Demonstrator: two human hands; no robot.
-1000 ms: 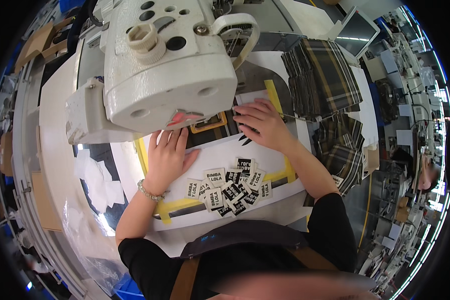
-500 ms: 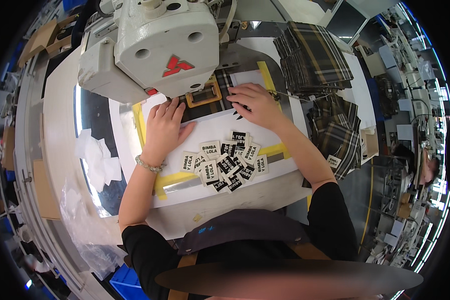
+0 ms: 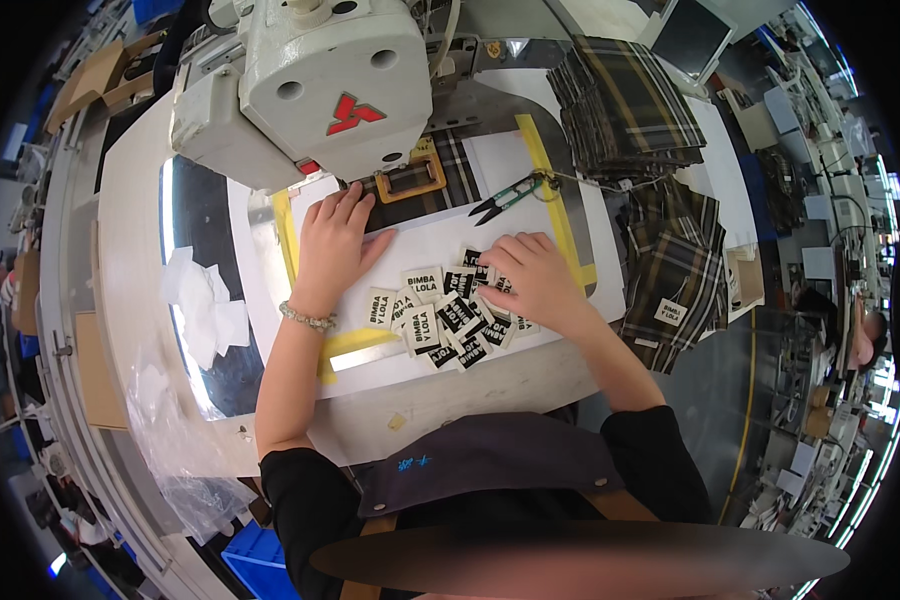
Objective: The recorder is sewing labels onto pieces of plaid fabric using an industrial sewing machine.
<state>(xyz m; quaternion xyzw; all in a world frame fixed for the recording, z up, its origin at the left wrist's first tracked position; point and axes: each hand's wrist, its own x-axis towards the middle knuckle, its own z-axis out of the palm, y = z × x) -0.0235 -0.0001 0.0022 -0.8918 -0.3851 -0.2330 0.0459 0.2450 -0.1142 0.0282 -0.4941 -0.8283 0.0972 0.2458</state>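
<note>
My left hand [image 3: 338,243] lies with spread fingers at the left end of the dark plaid fabric [image 3: 455,175], under the white sewing machine head [image 3: 330,80]. A yellow rectangular clamp frame [image 3: 410,182] rests on that fabric on the taped white board [image 3: 365,360]. My right hand [image 3: 530,275] is over a loose pile of black and white square labels [image 3: 445,320], fingers loosely curled and apart at its right side; whether a fingertip touches a label I cannot tell. Green-handled thread snips [image 3: 500,200] lie just above this hand, right of the fabric.
Stacked plaid pieces [image 3: 630,110] and a looser plaid pile [image 3: 675,280] sit at the right. White paper scraps [image 3: 200,310] and clear plastic [image 3: 190,490] are at the left, a blue crate [image 3: 260,555] below. Another person [image 3: 860,340] is at the far right.
My right hand has left the plaid fabric, moving down onto the label pile and uncovering the snips. My left hand stays at the fabric. The view has shifted slightly.
</note>
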